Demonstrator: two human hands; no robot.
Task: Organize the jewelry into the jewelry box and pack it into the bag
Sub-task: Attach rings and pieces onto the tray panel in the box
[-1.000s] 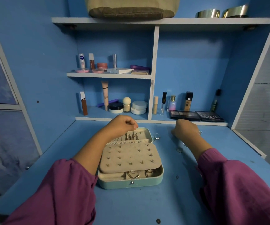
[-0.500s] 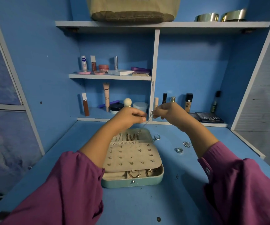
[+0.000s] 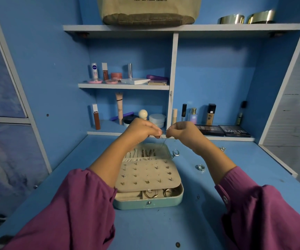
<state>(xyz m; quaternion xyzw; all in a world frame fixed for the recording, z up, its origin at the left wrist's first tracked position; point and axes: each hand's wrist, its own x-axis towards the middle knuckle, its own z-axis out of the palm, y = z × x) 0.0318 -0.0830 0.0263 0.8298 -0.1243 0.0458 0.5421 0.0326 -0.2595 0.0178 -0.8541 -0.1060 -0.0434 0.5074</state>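
A person in magenta long sleeves reaches both arms forward over a blue painted surface (image 3: 145, 230). The left hand (image 3: 142, 129) is raised above the far end of an open jewelry box, its fingers curled with thumb and forefinger pinching one end of a thin silver chain (image 3: 163, 141). The chain is very fine and hard to follow; a strand hangs down from between the hands toward the box.

Below and between the hands sits the pale teal rectangular jewelry box (image 3: 148, 202). A beige padded earring panel (image 3: 147, 175) dotted with small studs lies over most of it. Past the panel, just under the hands, a row of slots holds several dangling pieces. At the box's near edge, gold hoop rings (image 3: 151, 193) rest in open compartments.

The right hand (image 3: 183, 131) is level with the left and almost touching it, fingers curled, pinching the chain's other end.

Below the right hand, a silver ring (image 3: 175, 152) lies just beside the box's far right corner. A second silver ring (image 3: 200, 167) lies on the surface under the right forearm, and a small sparkly piece (image 3: 222, 148) lies farther right.

High above both hands, a beige canvas bag (image 3: 149, 11) with printed lettering sits on the top shelf. Cosmetics line the lower shelves behind the hands.
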